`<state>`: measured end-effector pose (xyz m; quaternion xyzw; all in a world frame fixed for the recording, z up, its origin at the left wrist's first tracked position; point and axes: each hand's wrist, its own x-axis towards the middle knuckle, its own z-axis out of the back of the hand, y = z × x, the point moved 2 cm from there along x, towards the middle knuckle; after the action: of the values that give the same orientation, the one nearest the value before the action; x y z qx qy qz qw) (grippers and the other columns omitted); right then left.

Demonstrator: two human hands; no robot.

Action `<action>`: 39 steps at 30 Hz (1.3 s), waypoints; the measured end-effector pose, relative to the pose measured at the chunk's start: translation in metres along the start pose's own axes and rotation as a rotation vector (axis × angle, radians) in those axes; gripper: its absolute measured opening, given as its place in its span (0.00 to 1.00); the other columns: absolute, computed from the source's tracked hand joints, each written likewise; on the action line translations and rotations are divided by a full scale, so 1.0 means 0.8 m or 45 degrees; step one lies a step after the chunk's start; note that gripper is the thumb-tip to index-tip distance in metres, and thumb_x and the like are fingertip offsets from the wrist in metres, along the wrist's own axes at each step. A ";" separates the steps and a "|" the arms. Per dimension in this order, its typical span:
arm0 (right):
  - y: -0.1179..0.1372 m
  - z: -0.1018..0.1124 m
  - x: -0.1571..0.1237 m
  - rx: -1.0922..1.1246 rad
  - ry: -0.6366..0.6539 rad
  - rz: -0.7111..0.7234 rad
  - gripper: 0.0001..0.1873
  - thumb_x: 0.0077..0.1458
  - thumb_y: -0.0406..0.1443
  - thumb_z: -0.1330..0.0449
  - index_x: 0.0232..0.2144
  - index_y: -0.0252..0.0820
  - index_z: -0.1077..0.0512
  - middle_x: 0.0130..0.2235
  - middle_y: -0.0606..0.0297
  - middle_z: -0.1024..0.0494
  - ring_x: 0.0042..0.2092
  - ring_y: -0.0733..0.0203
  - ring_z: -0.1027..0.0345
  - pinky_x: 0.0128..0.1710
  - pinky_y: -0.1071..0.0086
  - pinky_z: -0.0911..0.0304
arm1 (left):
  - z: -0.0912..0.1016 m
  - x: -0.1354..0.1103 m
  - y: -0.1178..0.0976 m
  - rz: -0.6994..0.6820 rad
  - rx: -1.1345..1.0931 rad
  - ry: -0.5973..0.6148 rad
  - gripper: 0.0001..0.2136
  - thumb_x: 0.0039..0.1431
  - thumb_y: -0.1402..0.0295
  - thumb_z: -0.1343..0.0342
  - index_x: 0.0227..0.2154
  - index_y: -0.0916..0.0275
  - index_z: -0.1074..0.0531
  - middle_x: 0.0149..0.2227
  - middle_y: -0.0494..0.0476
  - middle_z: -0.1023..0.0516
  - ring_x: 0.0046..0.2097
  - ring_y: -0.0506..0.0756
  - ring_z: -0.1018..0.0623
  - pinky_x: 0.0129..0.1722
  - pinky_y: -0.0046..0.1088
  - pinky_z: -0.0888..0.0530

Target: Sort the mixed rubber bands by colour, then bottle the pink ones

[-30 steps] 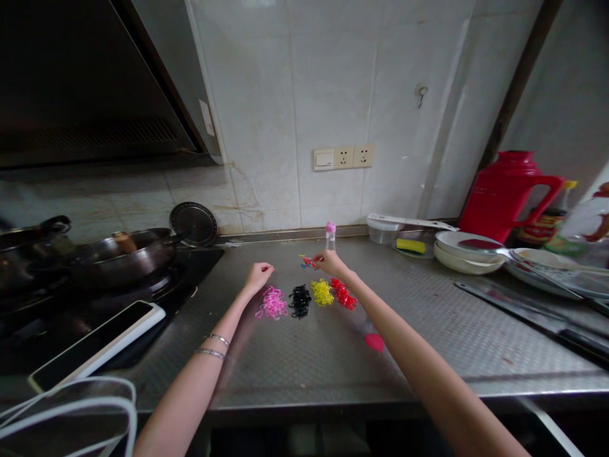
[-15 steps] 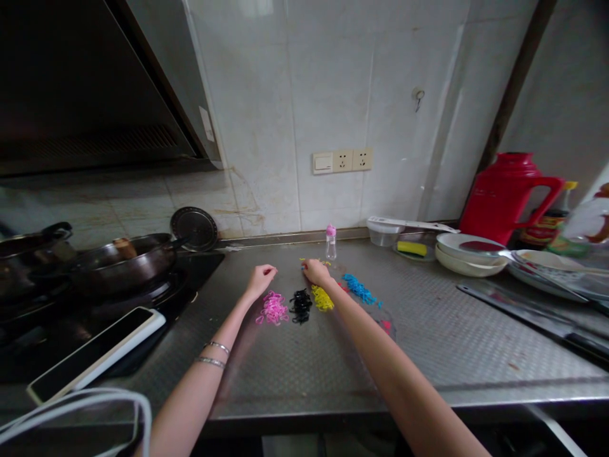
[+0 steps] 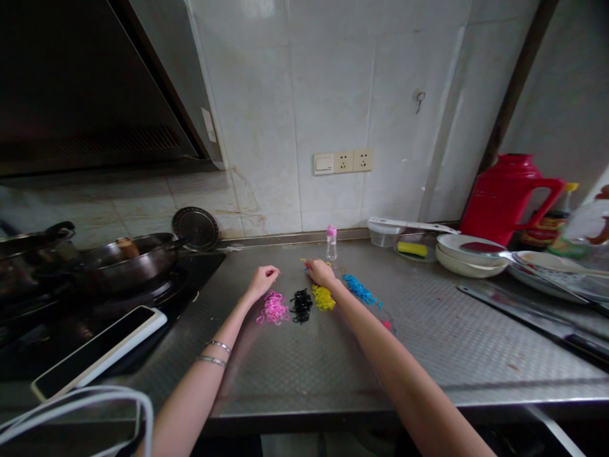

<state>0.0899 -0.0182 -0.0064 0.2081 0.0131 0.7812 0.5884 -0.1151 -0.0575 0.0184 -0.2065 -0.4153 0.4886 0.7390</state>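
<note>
My left hand (image 3: 264, 279) hovers just beyond a pile of pink rubber bands (image 3: 275, 308), its fingertips pinched together; whatever they hold is too small to name. Beside the pink pile lie black rubber bands (image 3: 301, 306) and yellow rubber bands (image 3: 323, 297). My right hand (image 3: 322, 273) is down on the counter behind the yellow pile, fingers curled at a few loose coloured bands, its fingertips partly hidden. Blue rubber bands (image 3: 359, 289) are heaped right of my right wrist. A bit of red (image 3: 386, 325) shows past the forearm, which covers part of it.
A small clear bottle with a pink cap (image 3: 332, 244) stands behind my right hand. Left are a phone-like device (image 3: 98, 352), a white cable (image 3: 109, 395) and a pan (image 3: 128, 263) on the stove. Right are bowls (image 3: 469, 260), a knife (image 3: 523, 317) and a red thermos (image 3: 504, 197).
My right hand has shifted slightly right and toward me, and its forearm now covers more of the red bits. The left hand stays nearly in place, still pinched.
</note>
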 end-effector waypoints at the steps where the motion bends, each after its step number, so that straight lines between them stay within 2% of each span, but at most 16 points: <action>1: -0.002 0.003 -0.002 0.008 -0.007 0.011 0.16 0.54 0.35 0.54 0.43 0.44 0.33 0.43 0.58 0.28 0.45 0.59 0.36 0.41 0.70 0.42 | -0.001 0.000 0.000 0.003 0.001 0.009 0.12 0.49 0.65 0.53 0.26 0.68 0.27 0.22 0.54 0.27 0.23 0.49 0.30 0.25 0.22 0.35; 7: -0.028 0.031 -0.015 0.134 -0.113 0.007 0.17 0.53 0.35 0.53 0.44 0.43 0.34 0.41 0.59 0.27 0.40 0.62 0.35 0.37 0.73 0.43 | -0.002 0.001 0.007 0.004 0.023 0.016 0.12 0.49 0.65 0.53 0.26 0.68 0.28 0.22 0.54 0.27 0.23 0.48 0.30 0.25 0.22 0.35; 14: -0.101 0.064 -0.053 0.271 -0.298 0.011 0.17 0.48 0.31 0.50 0.42 0.38 0.31 0.32 0.61 0.25 0.33 0.65 0.34 0.33 0.76 0.44 | -0.004 0.000 0.011 -0.003 -0.007 0.038 0.12 0.49 0.65 0.53 0.26 0.68 0.28 0.22 0.54 0.27 0.24 0.49 0.30 0.26 0.23 0.35; 19: -0.143 0.073 -0.077 0.293 -0.297 -0.027 0.16 0.45 0.32 0.49 0.38 0.38 0.28 0.29 0.62 0.25 0.30 0.65 0.35 0.30 0.76 0.44 | -0.007 0.001 0.014 0.023 0.016 0.051 0.13 0.49 0.64 0.53 0.26 0.68 0.27 0.19 0.52 0.30 0.23 0.49 0.31 0.24 0.22 0.37; 23: -0.152 0.076 -0.083 0.335 -0.267 -0.055 0.16 0.43 0.32 0.48 0.36 0.38 0.27 0.27 0.63 0.25 0.29 0.65 0.35 0.29 0.77 0.43 | -0.008 0.001 0.015 0.020 0.017 0.070 0.13 0.48 0.64 0.53 0.25 0.68 0.27 0.19 0.52 0.30 0.23 0.49 0.31 0.23 0.22 0.37; 27: -0.159 0.076 -0.089 0.412 -0.304 -0.131 0.16 0.42 0.32 0.49 0.34 0.37 0.26 0.25 0.64 0.26 0.27 0.66 0.35 0.28 0.77 0.42 | -0.007 0.001 0.016 0.032 0.018 0.070 0.13 0.48 0.64 0.52 0.25 0.68 0.27 0.19 0.53 0.29 0.23 0.49 0.31 0.24 0.22 0.37; 33: -0.179 0.063 -0.103 0.675 -0.303 -0.391 0.18 0.43 0.33 0.51 0.37 0.35 0.29 0.26 0.65 0.26 0.17 0.72 0.39 0.19 0.78 0.42 | -0.009 0.002 0.012 0.010 0.032 0.008 0.13 0.48 0.64 0.52 0.25 0.67 0.27 0.19 0.53 0.28 0.23 0.49 0.30 0.25 0.23 0.36; 36: -0.183 0.059 -0.105 0.744 -0.317 -0.461 0.18 0.44 0.33 0.51 0.37 0.34 0.30 0.25 0.64 0.26 0.15 0.72 0.40 0.17 0.78 0.43 | -0.012 0.008 0.010 0.005 0.054 -0.061 0.12 0.48 0.65 0.53 0.25 0.68 0.27 0.20 0.53 0.28 0.23 0.49 0.30 0.25 0.23 0.36; 39: -0.183 0.057 -0.105 0.740 -0.316 -0.466 0.17 0.43 0.32 0.51 0.35 0.34 0.29 0.25 0.64 0.26 0.15 0.72 0.39 0.17 0.79 0.43 | -0.022 0.022 0.011 0.004 0.076 -0.013 0.12 0.47 0.66 0.52 0.26 0.68 0.26 0.20 0.54 0.27 0.24 0.50 0.29 0.26 0.23 0.35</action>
<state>0.2577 -0.0611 -0.0294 0.4540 0.2000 0.5956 0.6318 -0.1021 -0.0363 0.0095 -0.1827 -0.4040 0.5031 0.7418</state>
